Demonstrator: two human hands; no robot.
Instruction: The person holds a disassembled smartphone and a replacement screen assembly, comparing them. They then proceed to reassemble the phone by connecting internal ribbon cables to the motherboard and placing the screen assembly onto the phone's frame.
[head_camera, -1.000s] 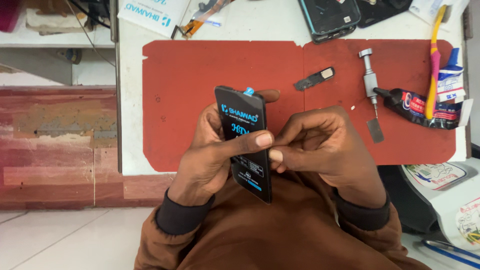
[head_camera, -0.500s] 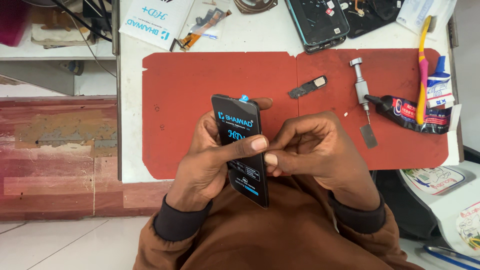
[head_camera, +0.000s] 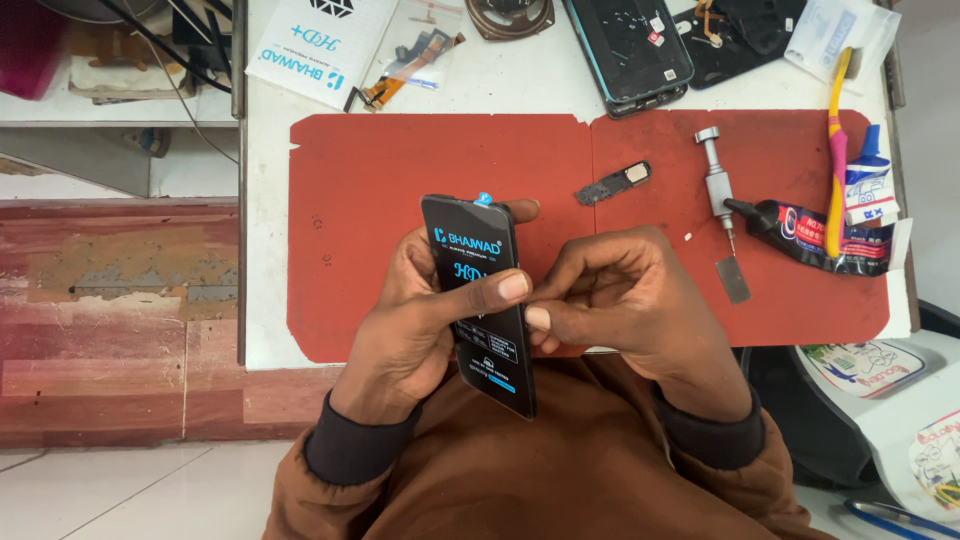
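Screen panel: a black phone screen panel (head_camera: 480, 300) held above the red mat (head_camera: 400, 200), long axis near vertical, top edge pointing away and slightly left.
Left hand: left hand (head_camera: 420, 320) wraps the panel, thumb across its face.
Right hand: right hand (head_camera: 620, 300) pinches the panel's right edge.
Hidden: the panel's back and the pinched edge cannot be seen.
Change: the bench (head_camera: 262, 200) items sit lower in view than half a second ago; the grip is unchanged.

We see a white bench (head_camera: 265, 330) carrying a red mat (head_camera: 400, 170); at its far edge lie an opened phone (head_camera: 630, 50) and a white box (head_camera: 320, 45).
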